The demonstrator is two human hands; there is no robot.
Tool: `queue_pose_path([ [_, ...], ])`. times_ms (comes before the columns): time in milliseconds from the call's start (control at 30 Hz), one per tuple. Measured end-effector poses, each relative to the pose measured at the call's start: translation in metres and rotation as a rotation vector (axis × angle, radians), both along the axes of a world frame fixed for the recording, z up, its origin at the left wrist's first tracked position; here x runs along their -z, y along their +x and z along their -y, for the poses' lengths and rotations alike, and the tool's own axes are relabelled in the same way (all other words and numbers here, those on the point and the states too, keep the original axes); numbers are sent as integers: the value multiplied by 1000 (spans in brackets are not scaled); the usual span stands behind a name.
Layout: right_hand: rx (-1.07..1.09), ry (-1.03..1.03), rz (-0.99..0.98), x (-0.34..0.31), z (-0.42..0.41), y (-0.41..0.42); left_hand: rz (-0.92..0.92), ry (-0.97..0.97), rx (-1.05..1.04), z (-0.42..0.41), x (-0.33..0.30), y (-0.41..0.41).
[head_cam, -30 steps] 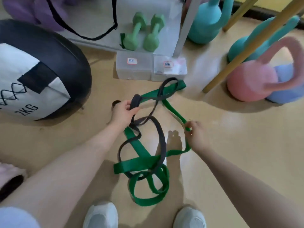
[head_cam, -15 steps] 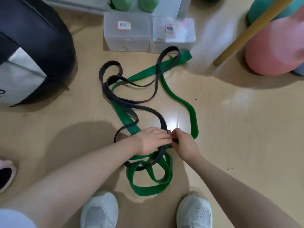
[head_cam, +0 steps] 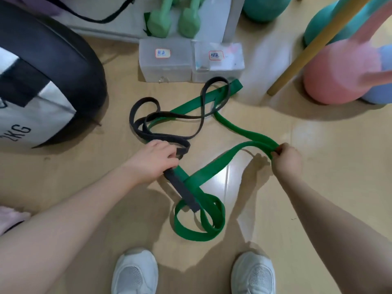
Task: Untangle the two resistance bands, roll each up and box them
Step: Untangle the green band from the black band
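My left hand (head_cam: 156, 159), palm down, grips the black band (head_cam: 183, 193) low over the floor (head_cam: 318, 132). The green band (head_cam: 214, 169) crosses it and stretches rightward, where my right hand (head_cam: 286, 159), arm extended, pinches its fold.

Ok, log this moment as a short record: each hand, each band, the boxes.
left hand: grips the black band
right hand: pinches a fold of the green band
bands: crossing each other on the floor, not yet apart
black band: end lies over the green loops near the shoes
boxes: two clear ones side by side, labelled, beyond the bands
rolled: neither
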State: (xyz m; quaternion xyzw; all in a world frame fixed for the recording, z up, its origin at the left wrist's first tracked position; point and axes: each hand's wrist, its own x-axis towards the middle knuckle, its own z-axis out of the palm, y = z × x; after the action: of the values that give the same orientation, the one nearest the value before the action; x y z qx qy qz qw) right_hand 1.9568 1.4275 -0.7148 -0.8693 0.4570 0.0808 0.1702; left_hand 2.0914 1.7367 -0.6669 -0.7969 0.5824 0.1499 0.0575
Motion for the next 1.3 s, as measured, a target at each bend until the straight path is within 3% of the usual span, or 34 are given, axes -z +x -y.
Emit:
queue_pose_path([
  [67,-216,-105,-126,-4,-23,3,-23,293,29,-5,8,-7],
  [133,-496,-16,-62,-6,-60,4,-77,425,63,-9,20,-20],
  [267,-1067,235,16,9,-127,4,-246,347,119,-9,37,-52],
  [400,-1251,228,-194,24,-149,5,-278,393,205,-9,42,-64],
  [500,-1224,245,-170,23,-152,5,-230,412,255,-20,42,-55],
  [567,-1097,339,-71,22,-147,5,-204,340,277,-35,44,-52],
  [667,-741,486,145,13,-128,9,-138,123,294,-52,44,-54],
  [900,264,397,499,-25,-50,24,12,-245,52,-59,9,-42],
  [1000,512,380,535,-31,-26,16,90,-294,-104,-49,-12,-25],
  [1067,390,300,307,-28,-22,7,119,-187,-132,-42,-11,-21],
  [1200,-141,40,-350,-20,-50,-9,176,-63,-29,-37,18,-36],
  [1300,-499,-100,-283,-21,-81,0,207,-77,2,-32,35,-51],
])
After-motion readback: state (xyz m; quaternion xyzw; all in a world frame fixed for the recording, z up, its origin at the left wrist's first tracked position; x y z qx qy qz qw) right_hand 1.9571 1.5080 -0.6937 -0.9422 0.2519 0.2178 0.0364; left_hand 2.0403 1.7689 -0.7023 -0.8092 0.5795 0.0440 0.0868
